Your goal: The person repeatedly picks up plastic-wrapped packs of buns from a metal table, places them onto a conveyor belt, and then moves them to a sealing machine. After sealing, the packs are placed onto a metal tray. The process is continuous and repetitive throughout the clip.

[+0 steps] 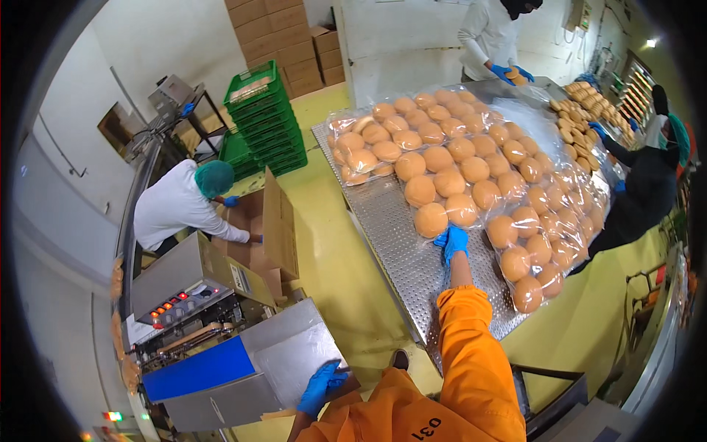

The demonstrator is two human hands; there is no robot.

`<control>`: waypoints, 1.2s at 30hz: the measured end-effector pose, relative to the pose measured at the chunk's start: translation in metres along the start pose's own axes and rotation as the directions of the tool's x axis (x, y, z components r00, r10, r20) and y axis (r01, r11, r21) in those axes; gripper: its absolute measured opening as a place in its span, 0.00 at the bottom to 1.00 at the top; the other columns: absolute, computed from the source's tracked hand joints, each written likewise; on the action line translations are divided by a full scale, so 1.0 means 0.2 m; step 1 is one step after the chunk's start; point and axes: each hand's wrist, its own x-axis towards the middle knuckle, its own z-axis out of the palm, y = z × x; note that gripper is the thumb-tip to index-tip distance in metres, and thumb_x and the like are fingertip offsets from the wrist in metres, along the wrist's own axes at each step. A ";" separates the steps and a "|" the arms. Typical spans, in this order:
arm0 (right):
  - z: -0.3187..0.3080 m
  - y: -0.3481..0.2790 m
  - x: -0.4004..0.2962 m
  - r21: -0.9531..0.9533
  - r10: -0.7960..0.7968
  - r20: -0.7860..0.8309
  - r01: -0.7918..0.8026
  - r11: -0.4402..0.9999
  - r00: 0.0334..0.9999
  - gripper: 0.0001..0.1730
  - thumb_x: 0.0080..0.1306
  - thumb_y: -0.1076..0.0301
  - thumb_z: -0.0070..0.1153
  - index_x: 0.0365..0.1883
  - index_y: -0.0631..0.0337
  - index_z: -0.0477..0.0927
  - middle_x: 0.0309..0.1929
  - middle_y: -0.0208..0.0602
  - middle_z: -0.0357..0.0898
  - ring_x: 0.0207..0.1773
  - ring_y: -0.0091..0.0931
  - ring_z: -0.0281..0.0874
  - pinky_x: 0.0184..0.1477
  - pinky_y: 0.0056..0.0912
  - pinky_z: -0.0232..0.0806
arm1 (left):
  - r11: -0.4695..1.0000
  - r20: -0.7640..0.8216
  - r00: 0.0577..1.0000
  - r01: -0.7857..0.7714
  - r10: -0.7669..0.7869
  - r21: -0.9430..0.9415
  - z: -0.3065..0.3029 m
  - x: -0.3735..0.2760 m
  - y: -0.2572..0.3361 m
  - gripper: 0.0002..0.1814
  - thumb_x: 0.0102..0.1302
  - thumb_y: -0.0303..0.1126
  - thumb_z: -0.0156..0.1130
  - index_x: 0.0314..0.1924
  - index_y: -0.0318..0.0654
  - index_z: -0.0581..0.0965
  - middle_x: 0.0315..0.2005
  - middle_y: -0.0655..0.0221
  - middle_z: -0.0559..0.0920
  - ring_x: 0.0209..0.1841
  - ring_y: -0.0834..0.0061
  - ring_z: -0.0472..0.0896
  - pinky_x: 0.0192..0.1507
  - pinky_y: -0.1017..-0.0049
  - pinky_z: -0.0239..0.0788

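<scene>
My right hand (455,243), in a blue glove, grips the near end of a clear plastic bag of round buns (447,182) on the perforated steel table (381,221). To its right, another clear bag of buns (538,248) reaches toward the table's near edge. A further bag of buns (364,143) lies at the table's left side. My left hand (322,387), also gloved, is at the edge of a steel plate (298,348) beside the blue belt (199,369) of a machine, with its fingers apart and nothing visible in them.
The machine's control box (182,282) has lit red switches. A person in white (171,204) leans over an open cardboard box (279,226). Stacked green crates (268,121) stand behind. Two people (489,38) (635,171) work at the far table, near loose buns (574,127).
</scene>
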 end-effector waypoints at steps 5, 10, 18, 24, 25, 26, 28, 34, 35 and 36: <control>0.05 0.07 -0.15 0.010 -0.070 0.073 0.070 0.998 0.995 0.08 0.57 0.72 0.39 0.20 0.58 0.70 0.16 0.37 0.69 0.15 0.30 0.68 0.21 0.37 0.68 | 1.000 -0.061 0.998 0.013 -0.011 0.024 0.23 0.05 0.03 0.19 0.68 0.40 0.47 0.54 0.36 0.69 0.43 0.61 0.78 0.43 0.74 0.77 0.45 0.76 0.68; 0.05 0.10 -0.42 0.098 0.034 0.012 -0.035 0.995 0.999 0.08 0.55 0.73 0.40 0.17 0.56 0.69 0.15 0.34 0.67 0.16 0.27 0.66 0.22 0.35 0.67 | 0.965 0.068 0.981 -0.191 0.182 0.179 0.51 0.33 0.17 0.20 0.67 0.41 0.49 0.52 0.36 0.71 0.44 0.63 0.77 0.46 0.76 0.75 0.49 0.76 0.66; -0.32 0.19 -0.99 0.178 0.142 0.053 -0.149 0.973 0.989 0.05 0.59 0.69 0.45 0.25 0.57 0.71 0.18 0.32 0.68 0.21 0.25 0.69 0.25 0.32 0.68 | 0.690 -0.066 0.731 -0.606 0.680 0.396 0.88 0.80 0.52 0.23 0.65 0.43 0.52 0.53 0.32 0.70 0.42 0.67 0.75 0.43 0.77 0.71 0.50 0.76 0.63; -0.76 0.09 -1.52 -0.796 -0.159 0.393 0.422 0.433 0.906 0.06 0.52 0.68 0.57 0.25 0.60 0.76 0.24 0.38 0.77 0.25 0.32 0.74 0.28 0.33 0.66 | 0.927 -0.106 0.926 -0.370 0.362 -0.067 0.88 1.03 0.60 0.20 0.63 0.44 0.54 0.49 0.37 0.72 0.40 0.70 0.75 0.42 0.78 0.71 0.46 0.76 0.64; -0.81 0.02 -1.59 -0.832 -0.124 0.453 0.469 0.297 0.883 0.06 0.51 0.69 0.58 0.25 0.60 0.76 0.25 0.39 0.78 0.26 0.33 0.74 0.28 0.33 0.67 | 0.918 -0.117 0.920 -0.386 0.375 -0.094 0.86 1.07 0.54 0.19 0.63 0.44 0.54 0.47 0.39 0.73 0.38 0.72 0.75 0.40 0.79 0.71 0.45 0.77 0.64; -0.92 -0.02 -1.60 -0.784 -0.067 0.609 0.612 0.102 0.791 0.06 0.52 0.68 0.58 0.26 0.60 0.77 0.26 0.37 0.79 0.26 0.30 0.75 0.28 0.32 0.67 | 0.908 -0.116 0.914 -0.401 0.389 -0.119 0.86 1.09 0.51 0.17 0.63 0.44 0.54 0.45 0.40 0.74 0.36 0.73 0.75 0.38 0.80 0.70 0.44 0.78 0.64; -1.14 -0.16 -1.67 -0.679 0.153 0.721 0.733 -0.037 0.676 0.08 0.55 0.67 0.58 0.30 0.61 0.79 0.28 0.34 0.79 0.27 0.26 0.75 0.30 0.29 0.67 | 0.910 -0.091 0.907 -0.414 0.412 -0.003 0.88 1.03 0.44 0.15 0.64 0.41 0.53 0.43 0.39 0.75 0.36 0.72 0.77 0.39 0.80 0.72 0.45 0.79 0.64; -0.77 -0.81 -1.63 -0.727 0.462 0.338 -0.085 0.682 0.820 0.15 0.62 0.61 0.53 0.41 0.62 0.80 0.34 0.30 0.79 0.36 0.17 0.73 0.38 0.20 0.66 | 0.770 -0.143 0.770 -0.634 0.622 -0.069 1.01 0.52 0.45 0.11 0.66 0.31 0.49 0.40 0.31 0.77 0.38 0.65 0.80 0.42 0.76 0.76 0.49 0.76 0.66; -0.66 -0.80 -1.55 -0.705 0.268 0.355 0.068 0.706 0.896 0.16 0.63 0.61 0.53 0.44 0.63 0.79 0.36 0.31 0.79 0.37 0.17 0.73 0.39 0.19 0.66 | 0.768 -0.125 0.789 -0.615 0.602 -0.181 1.01 0.43 0.47 0.11 0.66 0.29 0.49 0.39 0.29 0.76 0.39 0.62 0.80 0.43 0.75 0.76 0.50 0.75 0.67; -0.53 -0.80 -1.47 -0.702 0.068 0.362 0.224 0.676 0.930 0.17 0.63 0.61 0.52 0.46 0.64 0.78 0.37 0.31 0.79 0.38 0.17 0.72 0.39 0.18 0.65 | 0.772 -0.110 0.788 -0.616 0.606 -0.156 0.98 0.37 0.48 0.11 0.66 0.28 0.48 0.40 0.29 0.76 0.39 0.62 0.80 0.42 0.75 0.77 0.49 0.74 0.67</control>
